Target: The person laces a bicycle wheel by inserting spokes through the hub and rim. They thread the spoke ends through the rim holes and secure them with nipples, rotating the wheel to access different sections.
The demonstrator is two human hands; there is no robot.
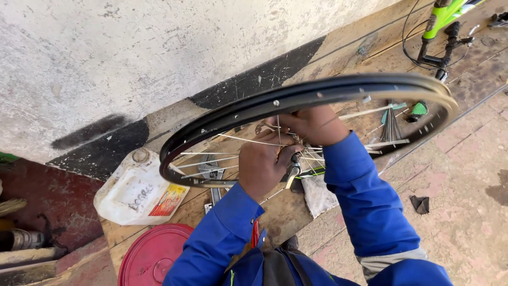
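A black bicycle wheel rim (296, 100) with thin silver spokes (201, 160) is held roughly level in front of me. My left hand (262, 167) is closed around the hub (292, 168) at the wheel's middle. My right hand (312, 126) reaches through the spokes just beyond the hub, its fingers pinching a spoke. Both arms wear blue sleeves. The hub is mostly hidden by my hands.
A white plastic jug (138, 190) lies on a wooden board (280, 212) by the wall. A red round lid (153, 254) sits at the bottom left. An adjustable wrench (211, 175) and a rag (317, 193) lie under the wheel. Loose spokes (390, 127) and a green bicycle frame (444, 21) are at the far right.
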